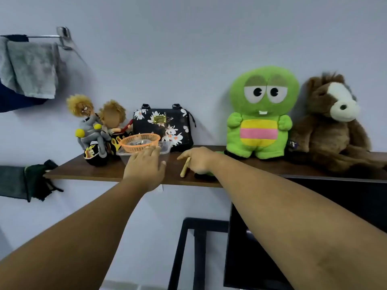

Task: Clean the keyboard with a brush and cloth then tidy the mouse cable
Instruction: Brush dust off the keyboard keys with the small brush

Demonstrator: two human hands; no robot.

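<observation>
A long dark-brown wooden wall shelf (pixel 88 167) is seen at arm's reach, and both arms are stretched up to it. At its right end a brown plush horse with a white muzzle (pixel 330 126) is propped against the wall, beside a green plush frog with a pink-and-yellow belly (pixel 260 114); a black floral handbag (pixel 163 126) is stood at the middle. A clear plastic tub (pixel 165 148), topped by an orange mesh basket (pixel 139 142), is steadied by the left hand (pixel 144 166), laid flat and spread against its front wall, probably so it does not slide. The right hand (pixel 199 161) is curled loosely closed around a pale wooden stick (pixel 185 167), which may be the brush handle; no bristles are shown. Neither keyboard, cloth nor mouse cable is in view, so tool-fetching is judged to be the step in hand.
</observation>
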